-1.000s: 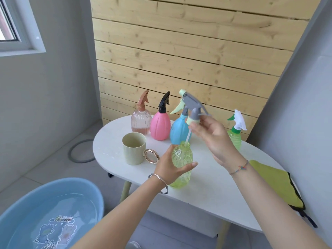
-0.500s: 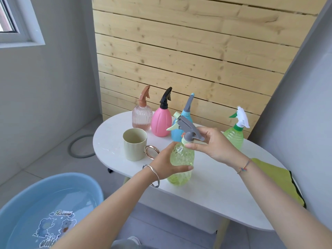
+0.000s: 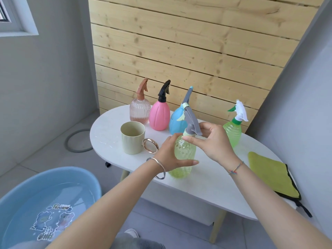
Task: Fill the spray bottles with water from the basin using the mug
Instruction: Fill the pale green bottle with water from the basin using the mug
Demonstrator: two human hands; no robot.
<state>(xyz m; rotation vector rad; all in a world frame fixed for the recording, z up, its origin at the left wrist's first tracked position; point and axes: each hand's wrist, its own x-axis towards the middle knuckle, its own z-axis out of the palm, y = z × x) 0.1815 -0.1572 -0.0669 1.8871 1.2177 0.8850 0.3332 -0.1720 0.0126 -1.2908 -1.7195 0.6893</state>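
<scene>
Fingers at the collar: spray head over an upright bottle

Fingers (image 3: 193, 140) of the right hand (image 3: 213, 142): curled, pinching the pale collar of the spray head (image 3: 192, 123) from its right side.
Left hand (image 3: 170, 155): wrapped round the belly of the bottle (image 3: 183, 159) from the left, thumb across its front.
Bottle: yellow-green, directly below the right fingertips, standing on the table (image 3: 206, 184). Its long axis is upright and in line with the collar. The head's grey nozzle slants up and away from the fingers.
Judgement: the coming move is a twist about that upright axis. Whether it tightens or loosens the head cannot be told. The right hand turns while the left holds the bottle against the turn.
Mug (image 3: 133, 137): just left of the left hand, its ring handle pointing toward it, so the left hand is nearer.
Basin (image 3: 45, 203): low and left of both hands, on the floor, holding water.
Open room: bare tabletop in front of and right of the hands, as far as the cloth (image 3: 271, 175).
Crowding: the blue bottle (image 3: 177, 121) is close behind the head and the green bottle (image 3: 232, 130) close behind the right knuckles. The near table edge is just in front of the bottle's base.
</scene>
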